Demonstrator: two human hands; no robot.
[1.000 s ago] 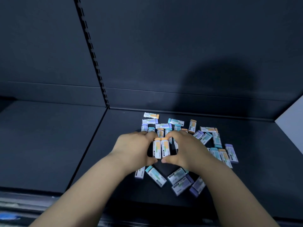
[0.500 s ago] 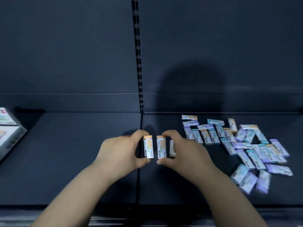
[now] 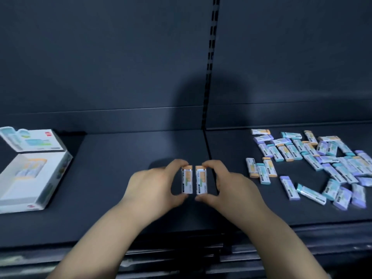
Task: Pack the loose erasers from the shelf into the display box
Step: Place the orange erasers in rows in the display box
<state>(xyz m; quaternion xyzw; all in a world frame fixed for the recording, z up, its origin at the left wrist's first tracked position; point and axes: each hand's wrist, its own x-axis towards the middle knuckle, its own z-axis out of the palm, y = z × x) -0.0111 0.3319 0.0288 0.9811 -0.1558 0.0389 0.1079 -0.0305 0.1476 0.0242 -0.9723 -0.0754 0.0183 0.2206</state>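
My left hand [image 3: 153, 186] pinches an orange-capped eraser [image 3: 187, 181] between thumb and forefinger, holding it upright. My right hand [image 3: 231, 188] pinches a second orange-capped eraser [image 3: 201, 181] the same way, right beside the first. Both hang above the dark shelf [image 3: 120, 158] near its middle seam. A scatter of loose erasers [image 3: 314, 158] with orange, teal and purple ends lies on the shelf at the right. The white display box [image 3: 50, 178] stands open at the far left, its lid [image 3: 34, 139] folded back, with a few erasers inside near its back end.
A slotted upright [image 3: 209, 63] runs down the dark back panel to the seam [image 3: 207, 146] between two shelf boards. The shelf's front edge [image 3: 181, 240] passes under my forearms.
Both hands lifted an eraser each from the pile and carried them left, away from it. The view swung left, bringing the display box into sight.
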